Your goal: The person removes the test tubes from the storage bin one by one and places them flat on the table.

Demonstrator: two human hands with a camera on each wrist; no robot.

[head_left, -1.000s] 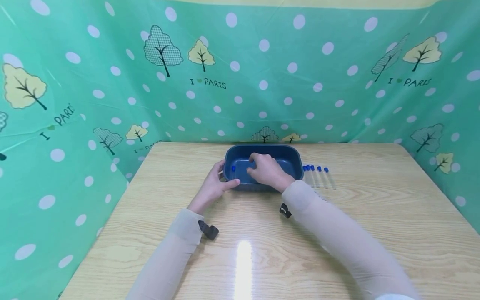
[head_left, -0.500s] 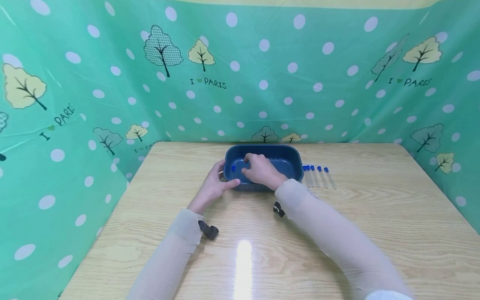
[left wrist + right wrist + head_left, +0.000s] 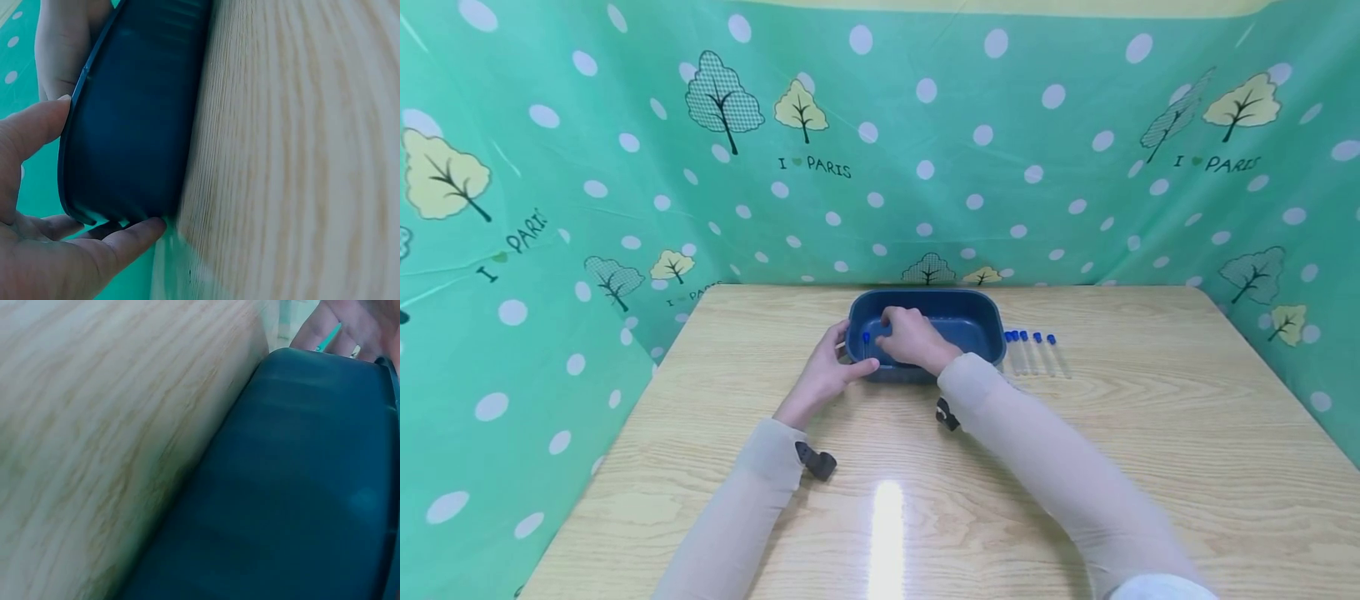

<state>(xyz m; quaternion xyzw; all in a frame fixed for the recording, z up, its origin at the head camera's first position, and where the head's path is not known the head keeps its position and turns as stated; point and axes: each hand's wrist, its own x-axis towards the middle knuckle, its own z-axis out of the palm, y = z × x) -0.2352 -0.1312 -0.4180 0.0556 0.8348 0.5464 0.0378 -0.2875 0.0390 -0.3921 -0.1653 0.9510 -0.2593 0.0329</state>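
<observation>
A dark blue tub (image 3: 925,373) stands on the table. At its left end my left hand (image 3: 824,373) holds it, the thumb on the near rim and the fingers along the outer end wall; the left wrist view shows the same hold. My right hand (image 3: 916,340) reaches over the near rim into the tub, thumb and index finger bent and apart, with nothing seen between them. Just left of those fingertips is a slim clear tube with a blue cap (image 3: 867,337), inside the tub. The lower part of that tube is hard to make out. The tub's outer wall (image 3: 294,462) fills much of the right wrist view.
Several clear tubes with blue caps (image 3: 1037,338) lie in a row on the wooden table (image 3: 1150,417), just right of the tub. Behind the table hangs a green dotted cloth (image 3: 955,183). A bright light reflection crosses the table in front.
My right hand has moved left within the tub, nearer the blue-capped tube, its thumb and index finger still apart. The left hand and the tub have stayed in place.
</observation>
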